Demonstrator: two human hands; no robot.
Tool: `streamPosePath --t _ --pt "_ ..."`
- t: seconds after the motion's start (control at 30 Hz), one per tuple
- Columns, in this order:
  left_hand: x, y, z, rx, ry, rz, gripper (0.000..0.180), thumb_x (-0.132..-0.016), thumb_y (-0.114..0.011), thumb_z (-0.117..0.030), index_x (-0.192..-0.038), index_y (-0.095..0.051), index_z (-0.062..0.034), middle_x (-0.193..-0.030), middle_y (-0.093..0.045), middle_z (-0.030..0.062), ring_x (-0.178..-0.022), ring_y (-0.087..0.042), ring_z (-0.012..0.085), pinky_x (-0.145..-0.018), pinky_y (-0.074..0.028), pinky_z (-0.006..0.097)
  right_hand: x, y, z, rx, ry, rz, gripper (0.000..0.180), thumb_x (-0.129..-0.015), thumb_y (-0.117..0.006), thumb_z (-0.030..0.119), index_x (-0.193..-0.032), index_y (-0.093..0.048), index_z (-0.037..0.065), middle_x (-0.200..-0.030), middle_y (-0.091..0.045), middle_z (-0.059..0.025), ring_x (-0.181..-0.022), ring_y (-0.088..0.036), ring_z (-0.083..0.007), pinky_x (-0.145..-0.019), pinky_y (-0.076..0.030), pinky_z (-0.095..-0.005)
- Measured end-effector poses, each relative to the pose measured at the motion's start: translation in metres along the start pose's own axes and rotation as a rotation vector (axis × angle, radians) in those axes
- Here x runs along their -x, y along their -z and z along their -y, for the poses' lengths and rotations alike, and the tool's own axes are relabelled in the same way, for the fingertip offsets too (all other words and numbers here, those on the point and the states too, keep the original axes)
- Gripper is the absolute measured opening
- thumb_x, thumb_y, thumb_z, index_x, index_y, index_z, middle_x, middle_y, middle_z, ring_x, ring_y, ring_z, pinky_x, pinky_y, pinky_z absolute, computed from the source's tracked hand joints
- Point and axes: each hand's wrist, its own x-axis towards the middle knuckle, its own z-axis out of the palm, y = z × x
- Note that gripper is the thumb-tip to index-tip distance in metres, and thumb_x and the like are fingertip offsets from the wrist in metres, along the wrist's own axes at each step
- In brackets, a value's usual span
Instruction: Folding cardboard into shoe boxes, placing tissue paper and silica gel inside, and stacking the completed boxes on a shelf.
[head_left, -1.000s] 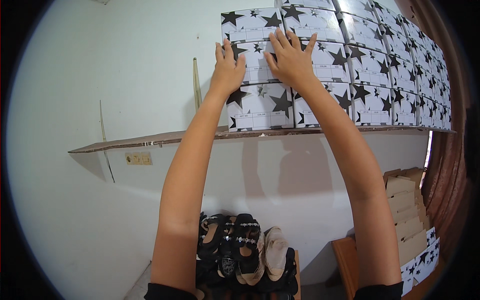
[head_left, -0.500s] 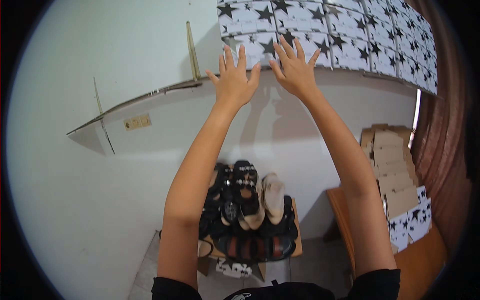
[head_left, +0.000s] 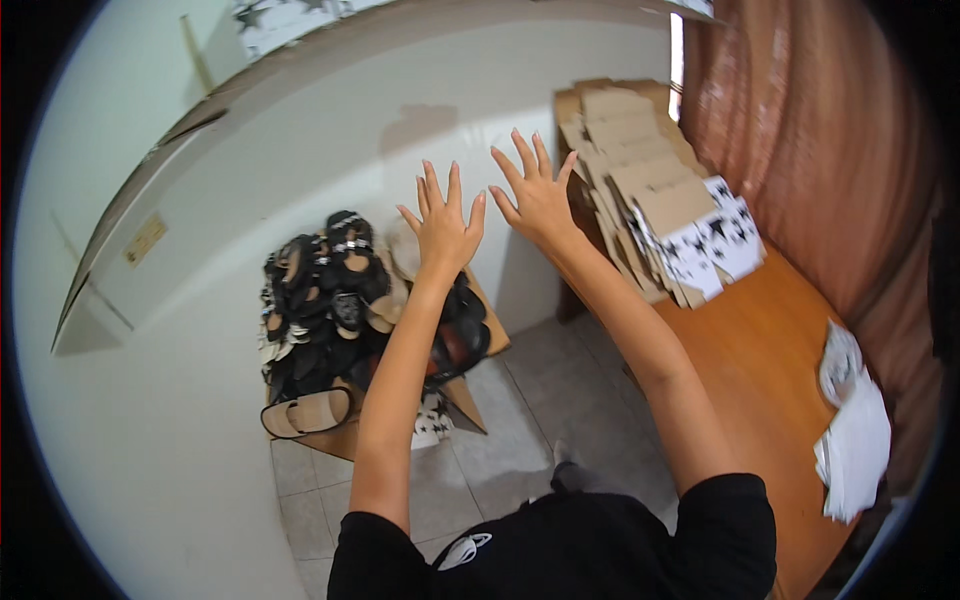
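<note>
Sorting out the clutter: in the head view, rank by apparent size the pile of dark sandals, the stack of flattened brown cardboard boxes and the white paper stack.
1. Pile of dark sandals
2. Stack of flattened brown cardboard boxes, close to it in size
3. White paper stack, distorted near the fisheye rim

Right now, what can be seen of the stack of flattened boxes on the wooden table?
The stack of flattened boxes lies on the orange-brown wooden table, at its far end by the white wall. Most pieces look like plain brown cardboard, fanned and overlapping; the nearest few show white faces with black stars. Neither the left hand nor the right hand touches it; both are raised, fingers spread, empty.
</note>
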Motion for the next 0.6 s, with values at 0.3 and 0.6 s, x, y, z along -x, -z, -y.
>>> streamPosePath --t 0.3,0.6 --pt "0.083 -0.167 -0.119 0.17 -0.033 0.377 0.06 -0.087 -0.042 -0.045 -0.137 -0.029 -0.014 -0.145 -0.014 0.0178 -0.132 -0.016 0.0383 -0.098 -0.006 0.065 0.191 0.055 -0.141 0.254 -0.347 0.289 0.051 -0.082 -0.052 0.036 -0.128 -0.042 0.017 -0.143 -0.019 -0.0122 -0.133 -0.014 -0.0334 -0.094 -0.002 -0.071" --pt "0.123 -0.32 -0.23 0.264 -0.097 0.834 0.062 -0.086 -0.043 -0.04 -0.137 -0.026 -0.0089 -0.143 -0.019 0.016 -0.132 -0.017 0.0331 -0.1 -0.005 0.065 0.326 0.087 -0.279 0.434 -0.72 0.596 0.056 -0.083 -0.051 0.036 -0.132 -0.037 0.013 -0.142 -0.02 -0.0144 -0.132 -0.014 -0.0358 -0.091 -0.003 -0.0736"
